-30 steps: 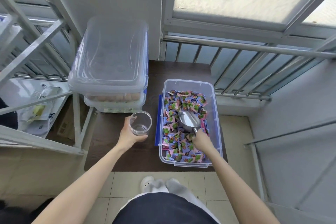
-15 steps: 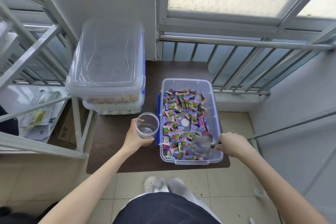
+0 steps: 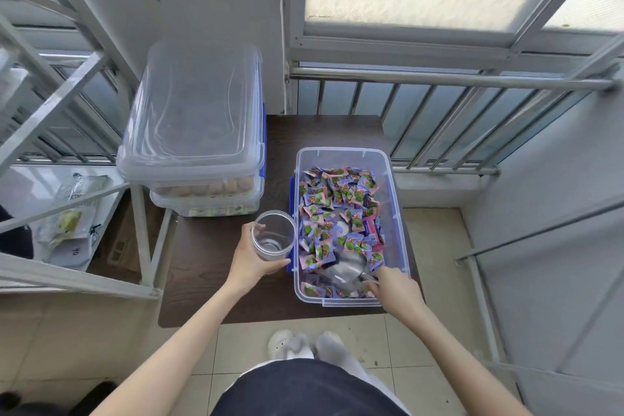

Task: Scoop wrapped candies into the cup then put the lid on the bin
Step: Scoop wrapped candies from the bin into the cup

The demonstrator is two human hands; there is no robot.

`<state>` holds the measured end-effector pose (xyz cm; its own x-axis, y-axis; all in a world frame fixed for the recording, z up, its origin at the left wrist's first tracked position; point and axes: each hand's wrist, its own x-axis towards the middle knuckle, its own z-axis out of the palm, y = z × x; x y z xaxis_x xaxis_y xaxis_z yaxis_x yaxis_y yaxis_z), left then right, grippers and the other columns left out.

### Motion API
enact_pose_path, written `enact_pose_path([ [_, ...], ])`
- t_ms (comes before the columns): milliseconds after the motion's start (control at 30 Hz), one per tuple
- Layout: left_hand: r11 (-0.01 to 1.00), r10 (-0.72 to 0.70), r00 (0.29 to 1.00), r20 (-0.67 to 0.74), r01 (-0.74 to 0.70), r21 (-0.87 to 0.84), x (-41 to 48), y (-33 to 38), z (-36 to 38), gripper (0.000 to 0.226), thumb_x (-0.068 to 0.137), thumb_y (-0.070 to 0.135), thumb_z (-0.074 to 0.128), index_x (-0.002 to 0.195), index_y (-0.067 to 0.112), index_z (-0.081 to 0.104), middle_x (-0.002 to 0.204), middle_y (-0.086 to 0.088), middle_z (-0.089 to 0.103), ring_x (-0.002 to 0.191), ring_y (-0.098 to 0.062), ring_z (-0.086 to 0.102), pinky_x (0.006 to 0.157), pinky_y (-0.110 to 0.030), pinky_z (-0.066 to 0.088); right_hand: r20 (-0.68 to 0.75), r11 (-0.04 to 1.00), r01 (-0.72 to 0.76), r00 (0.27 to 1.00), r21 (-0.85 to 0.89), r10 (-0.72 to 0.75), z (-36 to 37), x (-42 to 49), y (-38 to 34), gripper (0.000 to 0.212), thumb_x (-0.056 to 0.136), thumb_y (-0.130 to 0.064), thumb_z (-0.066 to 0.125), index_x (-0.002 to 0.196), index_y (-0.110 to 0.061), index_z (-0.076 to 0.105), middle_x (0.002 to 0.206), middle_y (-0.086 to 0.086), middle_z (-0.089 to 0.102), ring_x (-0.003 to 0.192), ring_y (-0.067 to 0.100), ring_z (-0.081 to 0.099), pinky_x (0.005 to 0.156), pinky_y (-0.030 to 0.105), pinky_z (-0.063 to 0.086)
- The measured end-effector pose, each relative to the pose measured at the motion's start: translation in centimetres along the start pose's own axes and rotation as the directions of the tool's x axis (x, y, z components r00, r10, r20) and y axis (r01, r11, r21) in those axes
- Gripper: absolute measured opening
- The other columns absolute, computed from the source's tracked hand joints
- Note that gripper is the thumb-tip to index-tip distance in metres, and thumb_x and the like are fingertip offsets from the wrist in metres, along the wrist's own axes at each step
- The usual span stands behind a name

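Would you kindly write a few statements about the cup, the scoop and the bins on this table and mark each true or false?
1. The left hand holds a clear plastic cup beside the candy bin. True.
2. The cup is already full of wrapped candies. False: it looks empty.
3. The right hand holds a metal scoop at the near end of the candy bin. True.
4. The candy bin has its lid on. False: it is open.
5. Two lidded clear bins are stacked at the table's far left. True.
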<state>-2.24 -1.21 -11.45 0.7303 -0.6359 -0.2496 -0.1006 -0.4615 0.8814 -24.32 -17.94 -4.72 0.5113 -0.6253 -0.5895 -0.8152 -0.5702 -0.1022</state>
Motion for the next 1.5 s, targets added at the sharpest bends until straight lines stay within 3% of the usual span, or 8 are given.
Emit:
enact_pose_path([
  [233, 0.994, 0.060, 0.998, 0.001, -0.060, 0.087, -0.4, 0.3, 0.4, 0.093, 0.043, 0.038, 0.094, 0.119, 0.027, 0.042, 0.123, 0.005, 0.054, 0.115, -0.017, 0.054, 0.098, -0.035, 0.045, -0.162, 0.971, -0.027, 0.985, 0.239, 0.068, 2.4, 0.9, -3.5, 0.028, 0.098, -0.029, 0.043, 0.096, -0.005, 0.059, 0.095, 0.014, 0.070, 0.093, 0.033, 0.064, 0.063, 0.033, 0.037],
  [433, 0.997, 0.029, 0.991, -0.134, -0.019, 0.079, -1.5, 0.0, 1.8, 0.097, 0.046, 0.035, 0.094, 0.123, 0.022, 0.038, 0.127, 0.000, 0.051, 0.117, -0.021, 0.050, 0.099, -0.038, 0.045, 0.059, 0.976, -0.035, 0.998, 0.215, 0.023, 0.5, 2.3, -3.9, 0.030, 0.095, -0.019, 0.048, 0.068, -0.008, 0.041, 0.070, 0.006, 0.048, 0.075, 0.027, 0.049, 0.064, 0.032, 0.039],
  [667, 0.999, -0.018, 0.961, -0.277, 0.027, 0.029, -1.7, 0.6, 3.5, 0.093, 0.048, 0.029, 0.094, 0.121, 0.020, 0.038, 0.123, 0.000, 0.050, 0.116, -0.022, 0.049, 0.097, -0.034, 0.044, 0.044, 0.993, -0.035, 0.999, 0.111, 0.031, 1.0, 2.2, -3.9, 0.026, 0.094, -0.007, 0.045, 0.068, -0.006, 0.049, 0.078, 0.012, 0.057, 0.090, 0.033, 0.062, 0.069, 0.034, 0.043],
  [900, 0.996, -0.083, 0.924, -0.372, 0.082, -0.017, -2.0, 1.1, 4.7, 0.097, 0.049, 0.026, 0.094, 0.126, 0.018, 0.036, 0.128, -0.004, 0.048, 0.121, -0.023, 0.045, 0.102, -0.036, 0.041, -0.012, 0.951, -0.043, 0.999, 0.305, 0.049, 2.1, 5.2, -5.4, 0.020, 0.099, -0.016, 0.039, 0.086, -0.005, 0.049, 0.100, 0.019, 0.065, 0.091, 0.034, 0.061, 0.063, 0.030, 0.036],
  [1000, 0.995, -0.097, 0.923, -0.372, 0.097, -0.018, -1.9, 1.1, 4.8, 0.094, 0.050, 0.025, 0.094, 0.124, 0.019, 0.036, 0.127, -0.003, 0.049, 0.121, -0.024, 0.045, 0.100, -0.035, 0.041, 0.030, 0.893, -0.065, 0.998, 0.445, 0.058, 2.5, 6.8, -5.7, 0.028, 0.101, -0.022, 0.037, 0.103, 0.002, 0.052, 0.097, 0.019, 0.061, 0.077, 0.027, 0.049, 0.064, 0.029, 0.035],
  [1333, 0.989, -0.139, 0.902, -0.408, 0.144, -0.017, -2.1, 1.2, 5.3, 0.091, 0.052, 0.024, 0.093, 0.124, 0.015, 0.038, 0.124, -0.005, 0.050, 0.117, -0.024, 0.048, 0.095, -0.028, 0.039, 0.149, 0.623, -0.196, 0.981, 0.757, 0.128, 2.8, 12.7, -9.6, 0.037, 0.100, -0.028, 0.037, 0.121, 0.001, 0.047, 0.120, 0.021, 0.057, 0.092, 0.030, 0.055, 0.083, 0.041, 0.049],
  [1400, 0.988, -0.147, 0.901, -0.408, 0.153, -0.017, -2.2, 1.2, 5.4, 0.091, 0.053, 0.025, 0.093, 0.125, 0.015, 0.037, 0.124, -0.006, 0.050, 0.117, -0.023, 0.047, 0.095, -0.029, 0.040, 0.188, 0.609, -0.213, 0.976, 0.764, 0.106, 2.6, 13.4, -9.7, 0.038, 0.100, -0.028, 0.036, 0.124, 0.001, 0.044, 0.117, 0.021, 0.056, 0.092, 0.031, 0.058, 0.075, 0.037, 0.048],
  [1500, 0.987, -0.153, 0.902, -0.404, 0.157, -0.022, -2.3, 1.1, 5.4, 0.091, 0.053, 0.025, 0.092, 0.124, 0.017, 0.037, 0.122, -0.002, 0.049, 0.117, -0.022, 0.047, 0.095, -0.029, 0.041, 0.258, 0.554, -0.248, 0.964, 0.794, 0.062, 2.7, 14.4, -9.4, 0.036, 0.101, -0.027, 0.036, 0.123, 0.001, 0.042, 0.090, 0.013, 0.053, 0.065, 0.017, 0.048, 0.053, 0.027, 0.037],
])
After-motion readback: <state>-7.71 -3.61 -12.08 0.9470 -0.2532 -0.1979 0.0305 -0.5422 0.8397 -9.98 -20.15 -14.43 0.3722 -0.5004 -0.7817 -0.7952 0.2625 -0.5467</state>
